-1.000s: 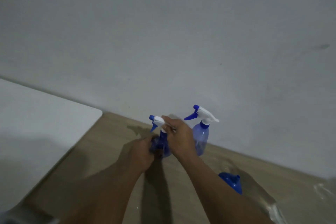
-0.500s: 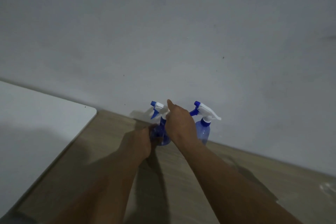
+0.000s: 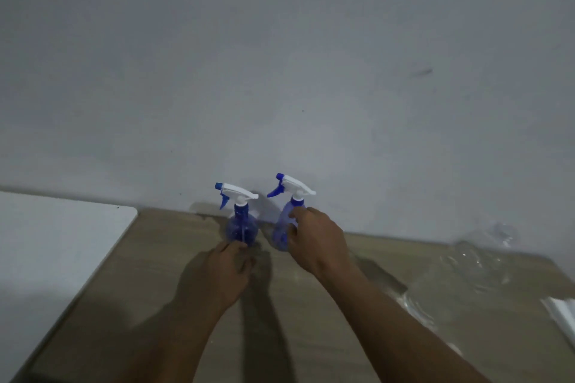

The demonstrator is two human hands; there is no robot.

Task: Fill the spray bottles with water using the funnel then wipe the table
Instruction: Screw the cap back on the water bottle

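Observation:
Two blue translucent spray bottles with white-and-blue trigger heads stand upright at the back of the wooden table (image 3: 311,336), close to the wall. My left hand (image 3: 227,270) lies just in front of the left bottle (image 3: 241,227), fingertips at its base, fingers loosely bent and not around it. My right hand (image 3: 317,239) grips the body of the right bottle (image 3: 281,232), thumb on its shoulder, and hides the bottle's right side. No funnel is in view.
A white tabletop (image 3: 62,242) adjoins the wooden table on the left. Crumpled clear plastic (image 3: 466,270) lies at the right, with a white object (image 3: 563,314) at the right edge. The grey wall (image 3: 280,71) stands directly behind the bottles.
My right hand left the left bottle's spray head and took hold of the right bottle. My left hand slid back off the left bottle's body. The blue funnel dropped out of view.

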